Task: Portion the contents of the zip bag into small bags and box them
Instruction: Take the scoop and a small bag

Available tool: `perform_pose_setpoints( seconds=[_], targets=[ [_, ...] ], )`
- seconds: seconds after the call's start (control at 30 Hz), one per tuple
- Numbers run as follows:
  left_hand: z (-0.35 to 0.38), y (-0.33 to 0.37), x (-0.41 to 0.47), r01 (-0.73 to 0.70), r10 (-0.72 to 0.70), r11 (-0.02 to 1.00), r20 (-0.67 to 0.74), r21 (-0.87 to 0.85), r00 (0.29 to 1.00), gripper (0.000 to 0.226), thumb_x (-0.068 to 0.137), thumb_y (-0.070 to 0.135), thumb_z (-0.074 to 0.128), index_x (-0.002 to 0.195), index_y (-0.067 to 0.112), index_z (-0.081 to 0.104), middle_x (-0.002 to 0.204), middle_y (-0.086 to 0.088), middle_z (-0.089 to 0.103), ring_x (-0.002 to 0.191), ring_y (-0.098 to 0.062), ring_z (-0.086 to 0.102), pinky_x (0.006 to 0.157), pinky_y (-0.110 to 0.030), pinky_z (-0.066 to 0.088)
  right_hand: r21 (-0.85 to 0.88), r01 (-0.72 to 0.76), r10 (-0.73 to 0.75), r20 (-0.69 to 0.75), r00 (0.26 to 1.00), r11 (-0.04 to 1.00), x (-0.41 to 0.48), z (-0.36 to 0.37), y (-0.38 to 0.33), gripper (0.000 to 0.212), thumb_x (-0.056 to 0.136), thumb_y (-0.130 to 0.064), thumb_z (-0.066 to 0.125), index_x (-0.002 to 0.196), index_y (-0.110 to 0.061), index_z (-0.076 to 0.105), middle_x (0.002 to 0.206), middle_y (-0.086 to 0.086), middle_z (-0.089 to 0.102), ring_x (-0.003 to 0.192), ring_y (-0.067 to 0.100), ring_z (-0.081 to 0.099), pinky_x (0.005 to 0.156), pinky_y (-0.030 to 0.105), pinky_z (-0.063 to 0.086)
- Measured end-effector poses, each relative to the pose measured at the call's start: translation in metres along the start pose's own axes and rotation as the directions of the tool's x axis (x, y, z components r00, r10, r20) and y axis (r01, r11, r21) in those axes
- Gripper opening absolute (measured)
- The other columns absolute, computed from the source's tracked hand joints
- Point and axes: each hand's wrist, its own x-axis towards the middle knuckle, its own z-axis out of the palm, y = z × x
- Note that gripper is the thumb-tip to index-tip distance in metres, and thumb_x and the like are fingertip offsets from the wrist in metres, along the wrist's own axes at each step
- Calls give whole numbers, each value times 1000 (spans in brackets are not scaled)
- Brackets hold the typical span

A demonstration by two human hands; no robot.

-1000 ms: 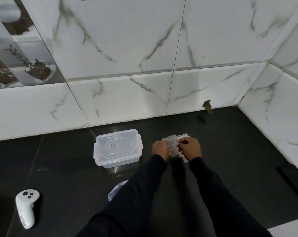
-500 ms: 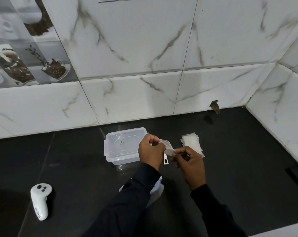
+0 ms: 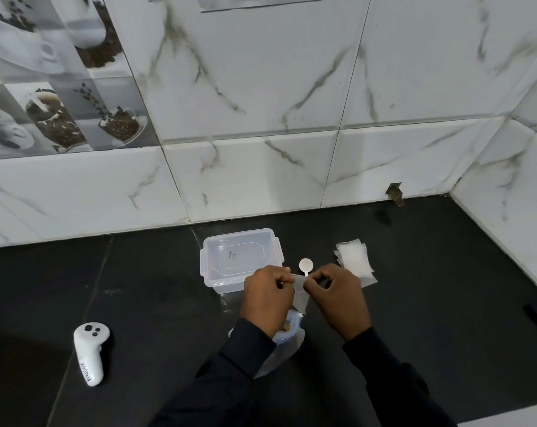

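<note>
1. Both hands meet at lower centre of the frame, over a black counter (image 3: pixel 430 288).
2. The left hand (image 3: pixel 268 298) has its fingers curled, thumb and forefinger pinching the top left edge of a small bag (image 3: pixel 301 296).
3. The right hand (image 3: pixel 338 298) pinches the same top edge from the right, its other fingers curled in.
4. The small bag is clear and hangs down between the two hands, above the counter; I cannot tell whether anything is in it.
5. A white spoon (image 3: pixel 306 265) stands with its round head up just above the hands. Its handle runs down behind the small bag, and which hand holds it cannot be told.
6. The box (image 3: pixel 241 260), clear plastic with side clips and a dark scribble on top, sits at centre, just behind the left hand.
7. A stack (image 3: pixel 355 263) of flat clear bags lies right of centre, just behind the right hand.
8. The zip bag (image 3: pixel 287 339) lies below the hands, partly under the left sleeve.
9. A white controller (image 3: pixel 90 349) lies at lower left, well apart from the rest.
10. Marbled white wall tiles (image 3: pixel 261 87) fill the upper frame, with coffee-picture tiles (image 3: pixel 60 87) at upper left.
</note>
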Motion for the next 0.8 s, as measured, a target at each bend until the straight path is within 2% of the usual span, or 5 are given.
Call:
perform_pose_setpoints(
  seconds=[0.17,0.27,0.37,0.57,0.8],
  targets=[
    [-28,-4,-13,-75,79,996,-70,58,994,19,83,0,59,81,7,77,91,4,74,87,-10,66,76,-20,52,103,75,-78,23,997,992,-3,4,-14,18,85,-26,73,69,-19,69,69,-7,65,63,8,61,60,19,48],
    [-60,-16,-11,-50,53,998,-128,27,990,23,82,1,62,89,15,79,95,15,71,90,-2,65,83,-13,50,196,-78,84,-20,996,977,24,5,8,27,89,-37,69,70,-18,70,65,-3,67,59,12,63,61,25,51],
    [-96,-30,-13,-44,47,999,-187,20,981,26,80,1,66,90,20,80,96,17,74,90,7,66,86,-4,45,-20,-227,228,45,973,974,57,18,52,22,86,-35,69,71,-18,70,71,-5,68,72,16,66,75,35,55],
    [-144,-47,-38,-15,13,1000,-95,-18,995,31,83,-3,66,87,24,81,94,21,75,93,11,66,80,1,43,-370,-371,452,159,878,852,78,66,106,42,76,-48,76,69,-15,51,73,6,57,75,28,62,63,32,43],
    [-131,-77,-76,33,-33,999,114,5,993,38,76,-7,71,75,29,81,102,29,72,97,11,66,89,-6,46,-389,-352,449,192,873,851,82,90,108,20,83,-25,67,88,-5,64,100,16,69,97,35,66,80,35,51]
  ],
)
